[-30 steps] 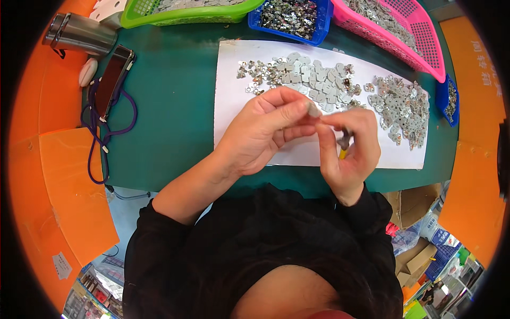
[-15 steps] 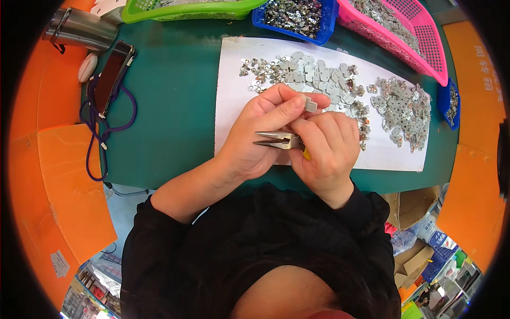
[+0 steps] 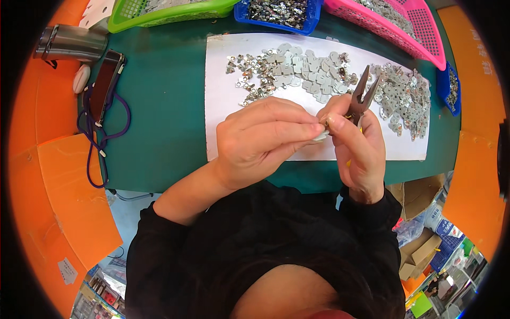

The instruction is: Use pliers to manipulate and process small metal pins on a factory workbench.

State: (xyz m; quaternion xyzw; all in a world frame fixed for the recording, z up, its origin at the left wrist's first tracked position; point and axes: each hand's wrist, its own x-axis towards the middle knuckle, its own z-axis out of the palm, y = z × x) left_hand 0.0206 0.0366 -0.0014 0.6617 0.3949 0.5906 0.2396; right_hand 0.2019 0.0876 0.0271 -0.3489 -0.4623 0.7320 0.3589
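My left hand (image 3: 257, 138) pinches a small flat metal plate (image 3: 321, 136) between thumb and fingertips, over the near edge of a white sheet (image 3: 219, 98). Against it, the thumb and forefinger of my right hand (image 3: 364, 151) meet at a tiny brass-coloured piece, too small to make out. Needle-nose pliers (image 3: 359, 103) with yellow grips are tucked in my right palm, jaws apart and pointing away from me. Beyond my hands lie loose grey metal plates (image 3: 313, 69), with small shiny nut-like fittings (image 3: 255, 74) to their left.
A pile of plates with holes (image 3: 404, 95) covers the sheet's right part. Green (image 3: 175, 13), blue (image 3: 244, 20) and pink (image 3: 433, 37) baskets line the far edge; a small blue tray (image 3: 450, 109) sits right. At left are a phone (image 3: 105, 85) with a purple cord and a metal cup (image 3: 74, 43).
My right hand has turned over and moved right, swinging the pliers' jaws from pointing left to pointing away. My left hand has rolled knuckles-up, with the plate now lower. The view has shifted slightly.
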